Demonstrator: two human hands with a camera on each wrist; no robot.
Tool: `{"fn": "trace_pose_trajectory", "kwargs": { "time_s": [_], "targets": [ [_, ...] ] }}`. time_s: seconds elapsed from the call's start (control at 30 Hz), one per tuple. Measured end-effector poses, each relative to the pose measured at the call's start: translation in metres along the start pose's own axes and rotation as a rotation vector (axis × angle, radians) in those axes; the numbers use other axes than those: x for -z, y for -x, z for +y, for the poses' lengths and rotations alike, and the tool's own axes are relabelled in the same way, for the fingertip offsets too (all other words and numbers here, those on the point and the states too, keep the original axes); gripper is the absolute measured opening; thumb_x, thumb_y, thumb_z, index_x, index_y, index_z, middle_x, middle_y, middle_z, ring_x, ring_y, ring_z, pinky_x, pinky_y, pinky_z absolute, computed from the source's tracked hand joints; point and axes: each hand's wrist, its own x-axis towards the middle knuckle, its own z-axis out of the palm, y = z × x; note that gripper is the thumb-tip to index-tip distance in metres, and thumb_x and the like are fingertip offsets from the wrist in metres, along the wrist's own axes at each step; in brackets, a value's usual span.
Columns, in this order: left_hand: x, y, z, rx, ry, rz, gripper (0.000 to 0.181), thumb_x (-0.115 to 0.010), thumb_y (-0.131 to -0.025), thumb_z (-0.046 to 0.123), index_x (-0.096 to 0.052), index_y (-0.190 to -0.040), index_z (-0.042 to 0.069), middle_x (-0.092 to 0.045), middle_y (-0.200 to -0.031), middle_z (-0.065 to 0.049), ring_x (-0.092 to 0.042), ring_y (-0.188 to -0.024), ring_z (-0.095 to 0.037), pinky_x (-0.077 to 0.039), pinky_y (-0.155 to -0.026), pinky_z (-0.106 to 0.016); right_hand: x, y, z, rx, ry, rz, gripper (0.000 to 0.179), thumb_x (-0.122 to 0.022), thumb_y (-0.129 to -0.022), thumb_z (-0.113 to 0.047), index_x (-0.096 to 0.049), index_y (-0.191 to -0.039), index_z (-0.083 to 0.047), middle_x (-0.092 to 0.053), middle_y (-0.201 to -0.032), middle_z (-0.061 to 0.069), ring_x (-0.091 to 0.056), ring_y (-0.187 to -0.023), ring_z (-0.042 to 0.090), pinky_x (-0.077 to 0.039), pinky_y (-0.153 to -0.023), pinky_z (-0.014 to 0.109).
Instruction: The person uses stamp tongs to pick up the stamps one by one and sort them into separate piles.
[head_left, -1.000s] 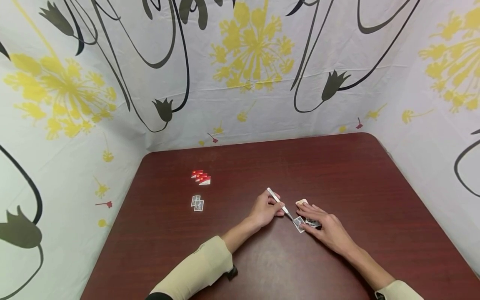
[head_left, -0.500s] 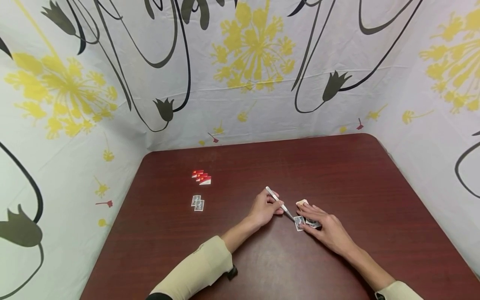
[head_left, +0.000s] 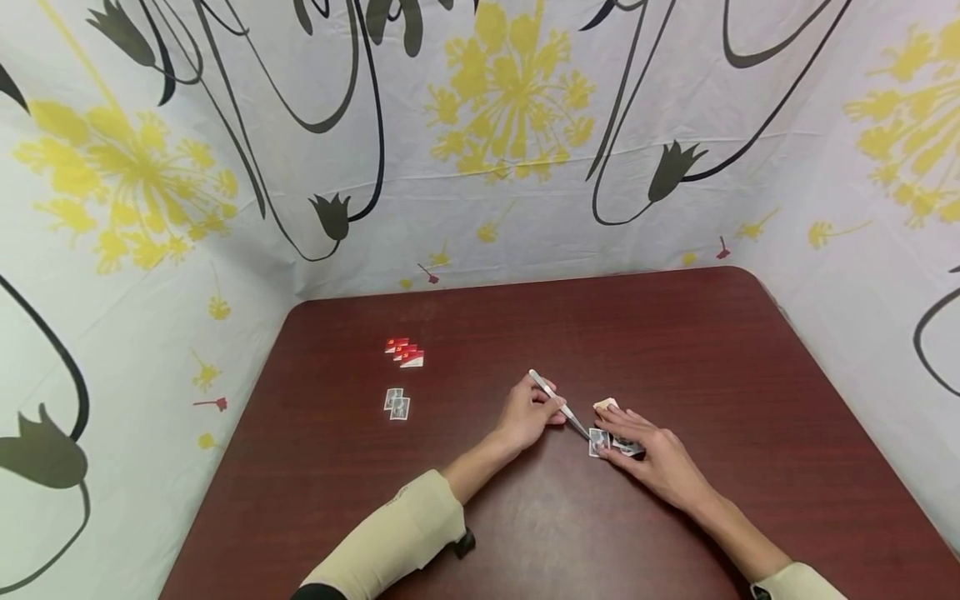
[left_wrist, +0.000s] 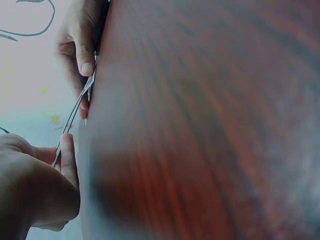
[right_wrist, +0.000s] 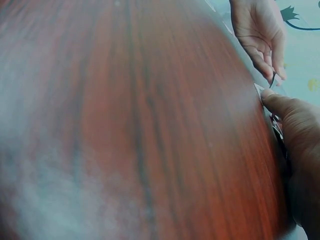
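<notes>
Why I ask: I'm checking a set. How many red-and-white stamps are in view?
3, overlapping diagonally on the left of the table, toward its far edge: farthest stamp, middle stamp, nearest stamp. More could be hidden under the right hand.

Bright, even light filled the head view, where a pale glare spread over the near side of the desk [head_left: 652,333], its far corners darker. Both wrist views were dimmer and bluish (hazy, too), with the grain blurred and whitish bloom away from the desk's edge.
</notes>
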Motion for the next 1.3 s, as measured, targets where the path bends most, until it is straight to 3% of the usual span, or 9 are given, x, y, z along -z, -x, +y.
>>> {"fn": "trace_pose_trajectory", "kwargs": {
  "time_s": [0.37,0.73,0.97,1.3],
  "targets": [
    [0.014,-0.002,0.007,0.007,0.052,0.034,0.027,-0.071,-0.097,-0.008,-0.056,-0.118,-0.014,-0.073,-0.087,-0.014,-0.075,-0.072,-0.021,-0.07,-0.071,-0.033,0.0,0.0,-0.001,-0.002,0.015,0.001,0.05,-0.091,-0.086,-0.019,-0.075,-0.131,-0.007,-0.068,-0.142,0.01,-0.061,-0.133,0.04,-0.037,-0.125,0.025],
    [0.045,-0.002,0.018,0.001,0.08,0.059,0.03,-0.07,-0.098,-0.008,-0.053,-0.122,-0.016,-0.071,-0.088,-0.013,-0.072,-0.073,-0.016,-0.07,-0.076,-0.035,0.003,0.002,0.0,0.008,0.03,0.01,0.051,-0.092,-0.085,-0.018,-0.075,-0.132,-0.007,-0.068,-0.142,0.01,-0.061,-0.133,0.04,-0.033,-0.124,0.016],
    [0.075,0.001,0.027,-0.016,0.103,0.1,0.032,-0.069,-0.099,-0.007,-0.051,-0.124,-0.017,-0.07,-0.09,-0.014,-0.072,-0.074,-0.017,-0.07,-0.077,-0.034,0.002,0.001,-0.001,0.022,0.018,0.012,0.051,-0.091,-0.085,-0.017,-0.075,-0.132,-0.007,-0.068,-0.141,0.011,-0.06,-0.133,0.041,-0.031,-0.124,0.013],
    [0.134,0.008,0.037,-0.028,0.1,0.221,0.026,-0.069,-0.099,-0.008,-0.053,-0.119,-0.013,-0.07,-0.092,-0.019,-0.073,-0.074,-0.017,-0.069,-0.076,-0.03,0.001,0.001,-0.001,0.011,0.005,0.01,0.051,-0.092,-0.084,-0.018,-0.075,-0.132,-0.008,-0.068,-0.142,0.009,-0.06,-0.134,0.04,-0.03,-0.122,0.01]
  ]
}}
